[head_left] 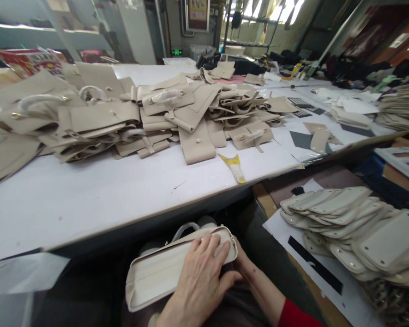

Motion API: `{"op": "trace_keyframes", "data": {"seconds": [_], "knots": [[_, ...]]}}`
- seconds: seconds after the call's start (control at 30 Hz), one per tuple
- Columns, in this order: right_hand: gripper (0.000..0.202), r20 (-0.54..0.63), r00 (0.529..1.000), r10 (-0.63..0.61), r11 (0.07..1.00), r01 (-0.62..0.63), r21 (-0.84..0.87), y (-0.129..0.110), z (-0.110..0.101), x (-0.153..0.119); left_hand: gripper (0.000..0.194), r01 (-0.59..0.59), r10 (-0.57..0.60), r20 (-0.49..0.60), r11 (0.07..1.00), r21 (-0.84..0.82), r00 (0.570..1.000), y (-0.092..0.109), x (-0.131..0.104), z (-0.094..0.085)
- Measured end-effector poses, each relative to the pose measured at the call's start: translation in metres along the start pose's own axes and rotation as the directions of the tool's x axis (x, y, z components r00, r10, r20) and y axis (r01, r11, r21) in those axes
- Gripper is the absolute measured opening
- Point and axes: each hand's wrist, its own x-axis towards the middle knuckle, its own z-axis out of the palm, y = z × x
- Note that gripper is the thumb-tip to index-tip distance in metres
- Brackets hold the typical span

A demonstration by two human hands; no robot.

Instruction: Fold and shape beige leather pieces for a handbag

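Observation:
A beige handbag (pixel 157 277) lies tilted on my lap, its long pale panel facing up and a handle (pixel 186 228) wrapped in clear film at its far side. My left hand (pixel 202 270) rests on that panel toward the right end, fingers laid over it and thumb held apart. From the lower right, my right hand (pixel 239 254) reaches behind the bag's right end. Its fingers are hidden by the bag, so their grip does not show.
A white table (pixel 98 195) holds a long heap of beige bag pieces (pixel 98 116). Near its front edge lies a yellow-and-white forked piece (pixel 234 168). At right, stacked pale panels with studs (pixel 344 209) sit on a lower surface. Translucent sheeting (pixel 23 274) hangs at lower left.

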Motion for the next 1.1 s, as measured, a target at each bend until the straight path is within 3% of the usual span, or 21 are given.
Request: {"op": "trace_keyframes", "data": {"seconds": [0.13,0.2,0.3,0.5,0.6,0.67,0.77,1.1], "knots": [[0.061,-0.109,0.994,-0.016,0.994,0.004,-0.109,-0.029,-0.014,-0.011,0.045,0.014,-0.014,0.004,1.0,-0.016,1.0,0.001,0.003,-0.004],[0.054,-0.079,0.991,-0.106,0.963,0.083,-0.255,-0.049,-0.018,-0.03,0.041,0.024,-0.024,-0.001,0.999,-0.035,1.0,0.001,0.003,-0.004],[0.037,-0.023,0.968,-0.252,0.848,0.209,-0.488,-0.072,-0.015,-0.052,0.032,0.039,-0.039,0.001,0.996,-0.085,0.999,-0.001,0.002,-0.004],[0.044,-0.065,0.96,-0.271,0.77,0.176,-0.613,-0.081,-0.001,-0.055,0.032,0.031,-0.031,0.005,0.994,-0.103,1.0,-0.005,-0.002,-0.005],[0.052,-0.065,0.984,-0.168,0.857,0.113,-0.502,-0.081,-0.007,-0.052,0.031,0.017,-0.017,-0.001,0.996,-0.092,1.0,-0.006,-0.003,-0.004],[0.057,-0.057,0.998,0.013,0.959,-0.029,-0.281,-0.083,-0.014,-0.049,0.033,0.006,-0.006,-0.003,0.996,-0.085,1.0,-0.006,-0.003,-0.003],[0.061,0.021,0.973,0.231,0.973,-0.231,-0.014,-0.085,-0.022,-0.04,0.038,-0.007,0.007,0.004,0.998,-0.069,1.0,-0.007,-0.004,-0.002],[0.06,0.145,0.946,0.291,0.956,-0.295,0.007,-0.097,-0.014,-0.037,0.045,-0.028,0.028,-0.008,0.999,-0.035,1.0,-0.012,-0.01,0.003]]}}
